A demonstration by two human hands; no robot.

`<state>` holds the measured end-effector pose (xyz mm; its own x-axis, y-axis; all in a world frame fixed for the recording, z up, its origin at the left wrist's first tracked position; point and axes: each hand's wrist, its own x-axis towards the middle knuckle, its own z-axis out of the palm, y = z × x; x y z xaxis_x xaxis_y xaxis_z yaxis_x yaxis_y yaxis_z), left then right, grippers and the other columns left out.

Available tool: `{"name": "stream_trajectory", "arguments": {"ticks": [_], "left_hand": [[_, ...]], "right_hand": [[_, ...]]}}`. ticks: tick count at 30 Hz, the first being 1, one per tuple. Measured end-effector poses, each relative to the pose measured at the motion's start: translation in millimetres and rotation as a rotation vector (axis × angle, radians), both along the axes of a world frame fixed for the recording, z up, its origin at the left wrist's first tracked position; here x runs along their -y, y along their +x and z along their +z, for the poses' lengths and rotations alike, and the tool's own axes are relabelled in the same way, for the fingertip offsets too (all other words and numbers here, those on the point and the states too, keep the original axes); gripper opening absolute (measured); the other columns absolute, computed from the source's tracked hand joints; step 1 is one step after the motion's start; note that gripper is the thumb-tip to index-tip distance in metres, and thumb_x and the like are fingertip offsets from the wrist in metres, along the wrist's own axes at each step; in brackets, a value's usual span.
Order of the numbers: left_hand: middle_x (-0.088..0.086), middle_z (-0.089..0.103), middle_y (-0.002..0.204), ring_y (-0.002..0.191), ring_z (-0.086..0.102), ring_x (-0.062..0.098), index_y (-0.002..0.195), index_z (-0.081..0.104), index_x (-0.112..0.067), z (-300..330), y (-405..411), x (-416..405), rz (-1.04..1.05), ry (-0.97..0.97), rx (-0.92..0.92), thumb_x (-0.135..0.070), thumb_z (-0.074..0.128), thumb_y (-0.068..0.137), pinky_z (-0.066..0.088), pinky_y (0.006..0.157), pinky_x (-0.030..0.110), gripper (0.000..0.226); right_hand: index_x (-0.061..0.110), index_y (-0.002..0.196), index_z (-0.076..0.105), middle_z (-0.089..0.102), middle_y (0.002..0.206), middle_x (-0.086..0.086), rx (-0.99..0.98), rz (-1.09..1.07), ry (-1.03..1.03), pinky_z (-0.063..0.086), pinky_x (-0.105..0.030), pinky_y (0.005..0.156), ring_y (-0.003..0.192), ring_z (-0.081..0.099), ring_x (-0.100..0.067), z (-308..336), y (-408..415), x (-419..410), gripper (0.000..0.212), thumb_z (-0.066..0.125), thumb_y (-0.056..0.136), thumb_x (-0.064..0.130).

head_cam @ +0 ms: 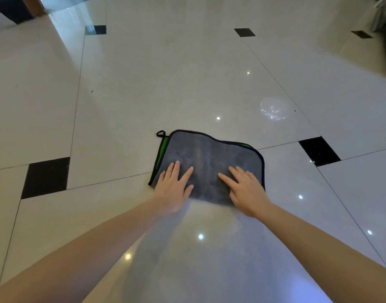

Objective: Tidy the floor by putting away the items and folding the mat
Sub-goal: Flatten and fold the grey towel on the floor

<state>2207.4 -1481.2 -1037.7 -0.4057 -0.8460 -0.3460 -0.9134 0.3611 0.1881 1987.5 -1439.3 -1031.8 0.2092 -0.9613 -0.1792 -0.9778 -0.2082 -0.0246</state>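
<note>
**Mat folded once, both palms flat on it — slip risk on glossy tile**

My left hand and right hand both lie flat on the grey mat, fingers straight and spread, pressing, gripping nothing. The mat sits lower centre of the frame on the floor, looks doubled over: green underside peeks out at its left edge and a sliver at the upper right. Black hanging loop sticks out at the upper left corner. Near edge is under my palms.

No other loose items in view, so putting-away looks done or is out of frame; cannot tell which.

What could go wrong, my guess:
- Tile is shiny and reflective; pushing forward may slide the whole mat instead of flattening the fold.
- Layers are not lined up, green showing. A further fold from here would come out crooked.
- Far edge is wavy; pressing only near side may leave a bulge there.
- Loop could get tucked inside the next fold.
</note>
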Motion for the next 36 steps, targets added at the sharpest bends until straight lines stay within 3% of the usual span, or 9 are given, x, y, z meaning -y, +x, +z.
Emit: {"name": "stream_trajectory", "arguments": {"ticks": [3,5,12,22,28,36], "left_hand": [[0.013,-0.013,0.157,0.144,-0.011,0.029,0.15,-0.007,-0.027,-0.5,-13.5,38.8,-0.007,0.0,0.087,-0.047,0.021,0.1,0.003,0.116,0.043,0.061],[0.013,-0.015,0.156,0.144,-0.012,0.029,0.15,-0.009,-0.027,-2.0,-21.6,61.2,-0.017,-0.009,0.098,-0.048,0.022,0.099,0.003,0.117,0.045,0.063],[0.012,-0.015,0.157,0.144,-0.013,0.028,0.149,-0.01,-0.027,-7.1,-52.1,124.2,-0.051,-0.058,0.097,-0.05,0.02,0.098,0.001,0.117,0.045,0.063],[0.012,-0.017,0.156,0.144,-0.014,0.029,0.148,-0.013,-0.028,-12.8,-90.2,181.3,-0.057,-0.088,0.149,-0.052,0.014,0.098,0.001,0.117,0.046,0.062],[0.013,-0.019,0.155,0.143,-0.014,0.031,0.148,-0.016,-0.026,-8.6,-94.6,184.8,-0.064,-0.052,0.207,-0.051,0.013,0.098,0.002,0.117,0.047,0.063],[0.013,-0.015,0.156,0.144,-0.01,0.032,0.148,-0.014,-0.025,-2.5,-78.7,160.3,-0.094,-0.037,0.227,-0.052,0.016,0.098,0.005,0.117,0.046,0.065]], "right_hand": [[0.03,0.149,0.02,0.013,0.157,-0.009,0.065,-0.246,0.074,0.012,-0.044,0.115,0.145,0.01,-0.027,-1.5,-7.1,35.3,0.049,0.029,0.1,0.032],[0.033,0.149,0.014,0.005,0.158,-0.005,0.103,-0.337,0.102,0.01,-0.046,0.115,0.145,0.003,-0.025,-5.5,-14.1,53.9,0.052,0.03,0.1,0.037],[0.029,0.15,0.016,0.003,0.158,-0.007,0.218,-0.522,0.088,0.009,-0.048,0.115,0.145,0.0,-0.025,-9.7,-37.2,122.9,0.053,0.032,0.1,0.037],[0.029,0.151,0.005,-0.002,0.158,-0.008,0.096,-0.49,0.141,0.012,-0.049,0.115,0.145,-0.001,-0.027,-13.7,-79.6,189.0,0.056,0.026,0.1,0.042],[0.026,0.15,-0.003,-0.01,0.158,-0.009,0.087,-0.471,0.188,0.005,-0.05,0.115,0.145,-0.008,-0.027,-13.6,-79.4,194.5,0.056,0.02,0.101,0.04],[0.026,0.151,0.0,-0.004,0.158,-0.009,0.074,-0.42,0.085,0.005,-0.047,0.116,0.145,-0.005,-0.026,-17.2,-62.3,154.5,0.055,0.018,0.101,0.04]]}}
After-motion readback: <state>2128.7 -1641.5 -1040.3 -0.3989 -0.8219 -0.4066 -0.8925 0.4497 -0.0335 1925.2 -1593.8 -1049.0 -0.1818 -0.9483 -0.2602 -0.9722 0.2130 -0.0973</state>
